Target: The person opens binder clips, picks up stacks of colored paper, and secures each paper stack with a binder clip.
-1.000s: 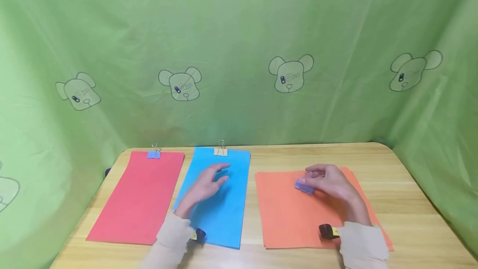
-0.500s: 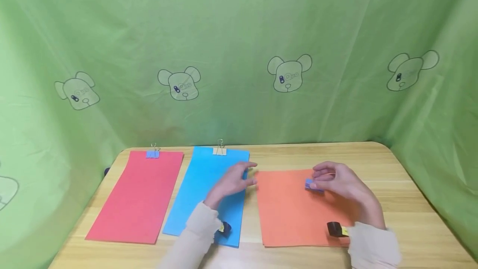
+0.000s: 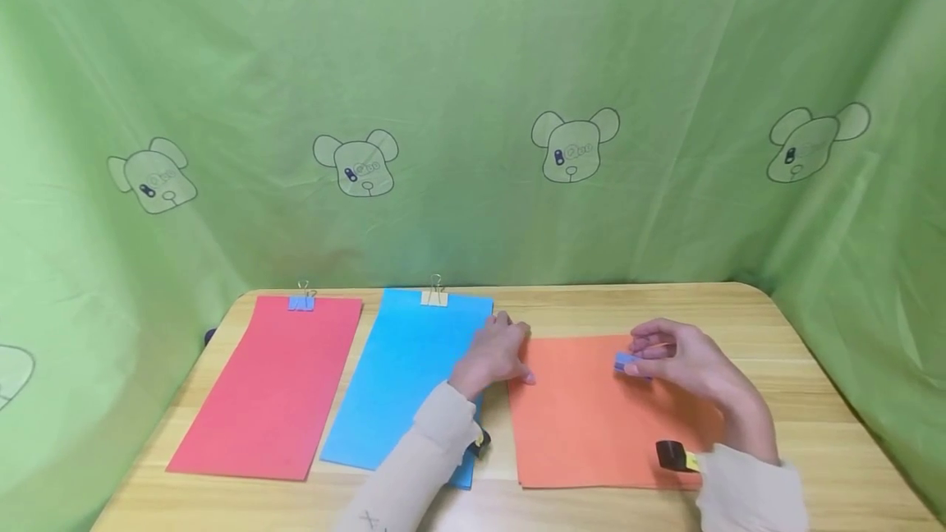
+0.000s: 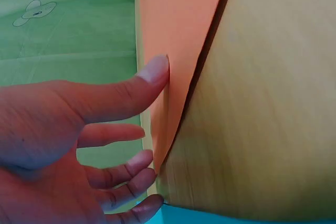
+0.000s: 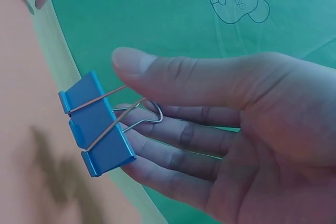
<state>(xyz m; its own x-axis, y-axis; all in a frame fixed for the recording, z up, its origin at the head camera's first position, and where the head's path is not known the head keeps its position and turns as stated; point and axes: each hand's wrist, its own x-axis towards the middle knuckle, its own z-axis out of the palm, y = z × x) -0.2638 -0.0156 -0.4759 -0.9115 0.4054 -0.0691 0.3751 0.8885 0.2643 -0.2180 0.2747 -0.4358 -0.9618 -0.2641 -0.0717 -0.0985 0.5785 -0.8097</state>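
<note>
The right hand (image 3: 691,364) pinches a blue binder clip (image 5: 100,124) by its wire handles, thumb on one side and fingers on the other. That clip hangs over the stack of orange paper (image 3: 576,425), its jaws facing down and left in the right wrist view. At the orange stack's left edge is the left hand (image 3: 497,354), fingers slightly bent. In the left wrist view its thumb (image 4: 155,69) overlaps the orange sheet, while the other fingertips lie right at the sheet's edge, near the far left corner.
Left of the orange stack lies blue paper (image 3: 406,376) with a pale binder clip (image 3: 434,298) on its far edge. Further left, red paper (image 3: 266,401) bears a blue-purple binder clip (image 3: 301,304). A green curtain (image 3: 473,212) stands behind the wooden table (image 3: 828,433).
The left hand has moved right, from over the blue paper to the orange stack's left edge. The right hand has shifted slightly right with the binder clip.
</note>
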